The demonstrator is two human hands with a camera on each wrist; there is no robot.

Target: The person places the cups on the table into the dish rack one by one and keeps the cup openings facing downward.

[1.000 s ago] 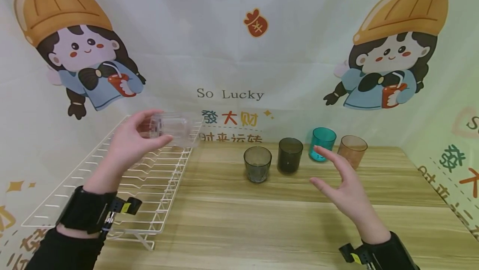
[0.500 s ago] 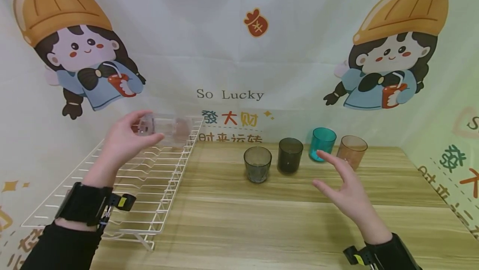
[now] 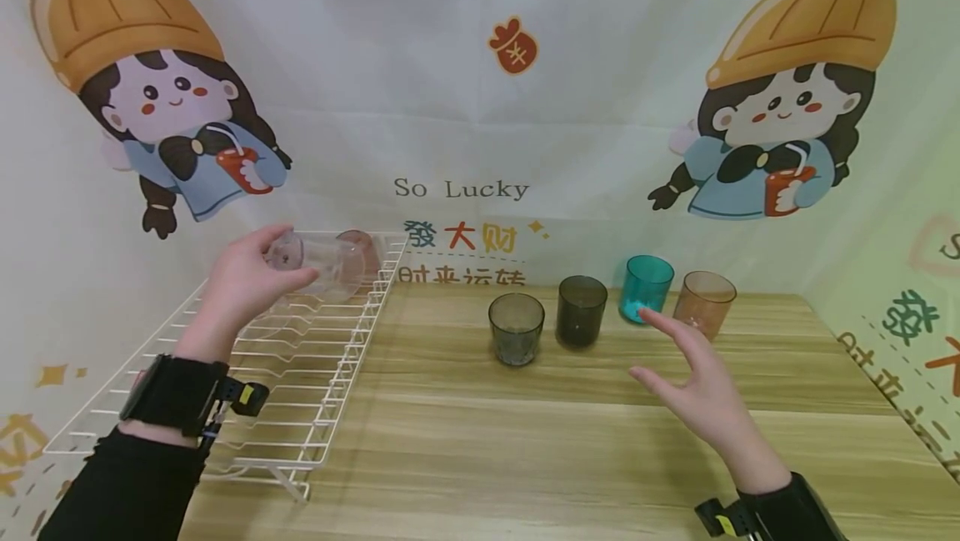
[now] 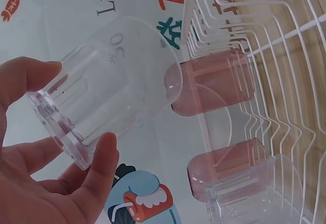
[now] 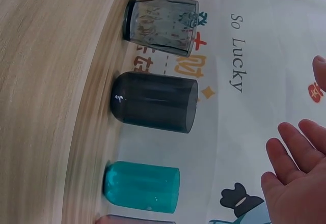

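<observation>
Fingers (image 4: 103, 160) of the left hand (image 3: 243, 278) pinch a sideways clear cup (image 3: 322, 264) by its base over the rack (image 3: 300, 373); the right hand (image 3: 705, 387), fingers spread, hangs above the surface (image 3: 525, 458).

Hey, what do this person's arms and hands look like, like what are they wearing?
Both the left hand and right hand are gloveless. The left arm has a black sleeve, a wide black wristband and a small black device marked yellow. The right wrist has a black cuff and a similar yellow-marked device.
</observation>
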